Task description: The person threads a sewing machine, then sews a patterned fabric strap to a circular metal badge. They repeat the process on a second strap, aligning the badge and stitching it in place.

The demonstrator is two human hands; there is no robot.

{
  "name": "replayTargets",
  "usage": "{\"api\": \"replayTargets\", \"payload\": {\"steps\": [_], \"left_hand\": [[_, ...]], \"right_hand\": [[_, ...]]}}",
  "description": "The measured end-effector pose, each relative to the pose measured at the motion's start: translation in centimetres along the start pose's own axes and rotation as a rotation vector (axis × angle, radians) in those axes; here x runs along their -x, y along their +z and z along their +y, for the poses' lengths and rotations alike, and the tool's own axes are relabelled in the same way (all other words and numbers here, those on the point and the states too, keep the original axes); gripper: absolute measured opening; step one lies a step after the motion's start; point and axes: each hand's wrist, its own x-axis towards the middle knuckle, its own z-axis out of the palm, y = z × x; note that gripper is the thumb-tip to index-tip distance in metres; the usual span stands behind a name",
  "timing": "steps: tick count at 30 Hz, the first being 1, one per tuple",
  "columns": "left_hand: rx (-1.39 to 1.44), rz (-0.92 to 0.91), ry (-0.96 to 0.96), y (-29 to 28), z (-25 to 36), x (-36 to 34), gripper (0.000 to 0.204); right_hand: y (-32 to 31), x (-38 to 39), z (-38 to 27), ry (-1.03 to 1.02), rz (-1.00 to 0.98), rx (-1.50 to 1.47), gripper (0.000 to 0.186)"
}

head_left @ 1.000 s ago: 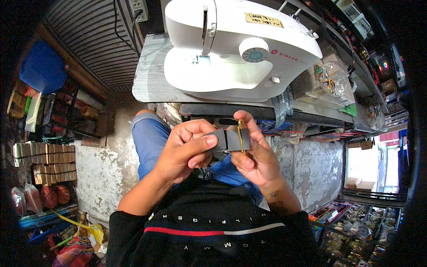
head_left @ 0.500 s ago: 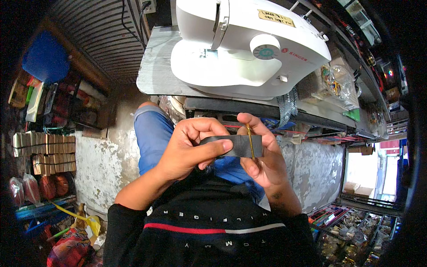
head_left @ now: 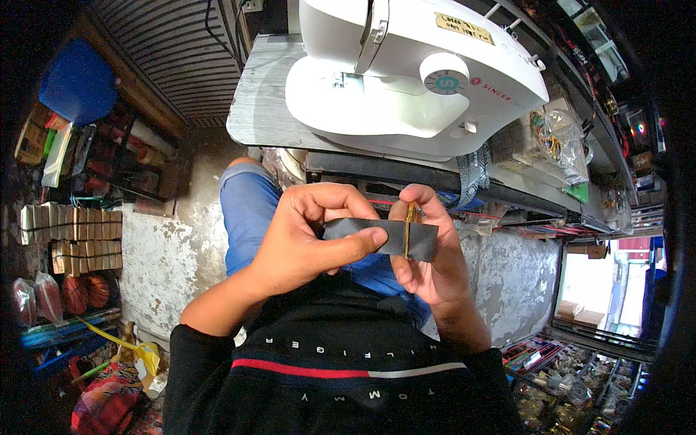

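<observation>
My left hand pinches a flat dark grey strip between thumb and fingers, in front of my body. Across the strip, close to its right end, sits a thin gold-coloured piece, like a narrow ring or slider; its exact kind is not clear. My right hand grips this gold piece at its upper and lower ends with its fingertips. The strip's free end reaches past the gold piece toward my right palm. The strip's other end is hidden inside my left hand.
A white sewing machine stands on a grey table just beyond my hands. A patterned strap hangs over the table edge. Clear plastic bags lie right of the machine. Shelves with stacked boxes stand at left.
My right hand has shifted slightly right, and the gold piece has tilted the other way. More of the strip's end sticks out past the gold piece. My head view has moved a little.
</observation>
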Motion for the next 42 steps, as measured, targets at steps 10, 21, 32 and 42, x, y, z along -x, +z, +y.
{"api": "replayTargets", "payload": {"steps": [10, 21, 32, 42], "left_hand": [[-0.011, -0.023, 0.076, 0.4, -0.5, -0.3, 0.009], [-0.050, 0.009, -0.055, 0.7, 0.7, -0.1, 0.009], [-0.055, -0.041, -0.017, 0.5, 0.3, 0.0, 0.010], [-0.380, 0.012, 0.269, 1.3, -0.3, -0.5, 0.010]], "right_hand": [[-0.2, 0.1, 0.3, -0.016, 0.003, 0.081, 0.060], [-0.3, 0.2, 0.1, -0.054, -0.007, 0.070, 0.054], [0.4, 0.6, 0.2, -0.548, 0.280, 0.935, 0.040], [0.1, 0.6, 0.1, -0.685, 0.232, 1.098, 0.040]]}}
